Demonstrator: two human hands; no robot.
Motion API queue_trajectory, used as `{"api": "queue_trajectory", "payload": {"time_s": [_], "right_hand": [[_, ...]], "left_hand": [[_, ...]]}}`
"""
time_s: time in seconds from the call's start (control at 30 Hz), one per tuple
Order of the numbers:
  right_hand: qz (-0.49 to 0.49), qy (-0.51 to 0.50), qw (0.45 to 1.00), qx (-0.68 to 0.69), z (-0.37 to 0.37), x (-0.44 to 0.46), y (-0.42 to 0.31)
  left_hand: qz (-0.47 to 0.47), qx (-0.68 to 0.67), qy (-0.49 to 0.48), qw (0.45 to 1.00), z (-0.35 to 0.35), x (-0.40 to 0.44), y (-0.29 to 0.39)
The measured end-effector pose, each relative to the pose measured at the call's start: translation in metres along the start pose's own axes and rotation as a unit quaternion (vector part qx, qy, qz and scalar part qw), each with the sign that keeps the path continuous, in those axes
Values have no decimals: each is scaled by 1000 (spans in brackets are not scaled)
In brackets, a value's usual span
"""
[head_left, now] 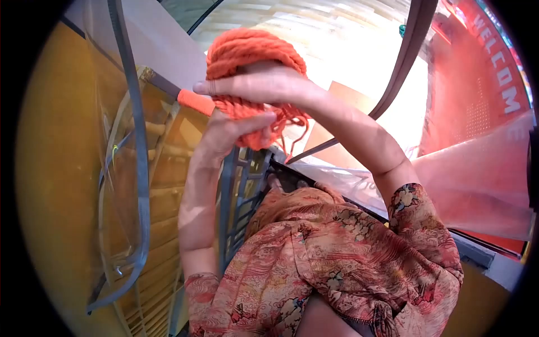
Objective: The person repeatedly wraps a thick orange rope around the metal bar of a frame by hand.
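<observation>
A thick bundle of orange yarn point(255, 48) is held up in front of me, with loose strands point(295, 135) hanging from its lower right side. My left hand point(230, 130) grips the bundle from below, its fingers partly hidden by the strands. Across the middle of the yarn lies my right hand point(261, 84), its fingers closed around the bundle and one digit reaching to the left. Some motion blur softens both hands. A short, flat orange piece point(195, 102) sticks out to the left beside the yarn; whether it joins the bundle I cannot tell.
At left stands a yellowish slatted rack or chair point(160, 208) with a grey strap point(140, 185) before it. A dark strap point(401, 67) hangs at right. Beyond it are a red WELCOME mat point(471, 73) and clear plastic sheeting point(466, 174). A blue-grey metal frame point(238, 196) stands below my hands.
</observation>
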State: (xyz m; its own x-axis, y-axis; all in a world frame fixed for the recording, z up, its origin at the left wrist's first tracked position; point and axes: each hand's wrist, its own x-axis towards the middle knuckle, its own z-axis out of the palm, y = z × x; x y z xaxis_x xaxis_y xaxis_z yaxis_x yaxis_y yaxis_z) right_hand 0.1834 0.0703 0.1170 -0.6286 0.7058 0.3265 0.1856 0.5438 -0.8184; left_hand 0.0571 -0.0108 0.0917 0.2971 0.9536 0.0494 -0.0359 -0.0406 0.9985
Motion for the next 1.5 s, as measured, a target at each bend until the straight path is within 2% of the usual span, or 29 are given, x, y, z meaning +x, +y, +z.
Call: {"api": "queue_trajectory", "payload": {"time_s": [0.03, 0.07, 0.1, 0.17, 0.23, 0.3, 0.33, 0.37, 0.4, 0.5, 0.6, 0.67, 0.73, 0.77, 0.83, 0.9, 0.93, 1.0, 1.07, 1.13, 1.17, 1.2, 1.23, 1.27, 1.3, 1.33, 1.37, 1.47, 1.5], "right_hand": [[85, -77, 989, 98, -5, 2, -3], [74, -100, 976, 178, -13, 0, 2], [84, -129, 930, 334, -6, 2, 22], [55, -320, 814, 481, 0, 1, 55], [112, -363, 742, 552, 22, -11, 94], [85, -374, 794, 471, 12, -26, 115], [85, -375, 790, 477, 16, -29, 131], [178, -276, 805, 494, 24, -34, 153], [269, -171, 805, 501, 35, -41, 170], [298, -172, 836, 427, 78, -76, 186], [239, -244, 864, 370, 131, -117, 192], [102, -233, 940, 226, 152, -130, 177], [-9, -230, 963, 141, 167, -137, 161], [11, -310, 946, 92, 180, -138, 163], [58, -452, 881, 131, 188, -138, 166], [49, -470, 869, 143, 192, -141, 181], [44, -478, 866, 142, 184, -148, 182], [-14, -522, 850, -65, 176, -149, 220], [53, -536, 837, -99, 154, -153, 251], [55, -546, 809, -212, 135, -162, 282], [147, -560, 797, -175, 116, -158, 305], [197, -532, 804, -176, 109, -167, 328], [198, -533, 796, -209, 99, -169, 335], [222, -507, 806, -212, 95, -176, 348], [205, -516, 802, -222, 86, -173, 339], [265, -530, 777, -213, 82, -168, 334], [266, -563, 743, -245, 82, -160, 319], [238, -549, 748, -288, 89, -148, 262], [132, -525, 775, -326, 97, -151, 258]], "left_hand": [[-74, -56, -1, 996, 0, -3, 7], [-53, -117, -23, 991, -4, -7, 16], [-61, -115, -27, 991, -12, -6, 21], [45, -350, -127, 927, -25, -2, 28], [109, -342, -103, 928, -20, -4, 50], [128, -381, 21, 916, -12, -20, 69], [133, -402, 5, 906, -4, -30, 79], [138, -423, -9, 895, 1, -36, 85], [161, -415, -114, 888, -2, -37, 86], [188, -371, -346, 841, -6, -41, 107], [131, -398, -437, 796, -20, -59, 133], [134, -368, -406, 826, -21, -79, 143], [132, -340, -360, 858, -16, -94, 148], [130, -326, -339, 873, -12, -99, 150], [131, -299, -305, 895, -11, -119, 152], [125, -286, -271, 911, -11, -146, 160], [150, -239, -298, 912, -7, -179, 175], [165, -249, -295, 908, -10, -225, 192], [179, -255, -290, 905, -7, -273, 200], [269, -431, -301, 807, 2, -323, 197], [271, -426, -295, 811, 5, -317, 187], [347, -320, -129, 872, 15, -332, 182], [409, -201, 46, 889, 23, -347, 173], [459, -236, 55, 855, 23, -345, 159], [467, -228, 70, 851, 17, -349, 153], [401, -233, 59, 884, 9, -355, 148], [332, -239, 50, 911, 3, -361, 142], [297, -232, 136, 916, 10, -346, 101], [306, -244, 164, 905, 16, -344, 79]]}}
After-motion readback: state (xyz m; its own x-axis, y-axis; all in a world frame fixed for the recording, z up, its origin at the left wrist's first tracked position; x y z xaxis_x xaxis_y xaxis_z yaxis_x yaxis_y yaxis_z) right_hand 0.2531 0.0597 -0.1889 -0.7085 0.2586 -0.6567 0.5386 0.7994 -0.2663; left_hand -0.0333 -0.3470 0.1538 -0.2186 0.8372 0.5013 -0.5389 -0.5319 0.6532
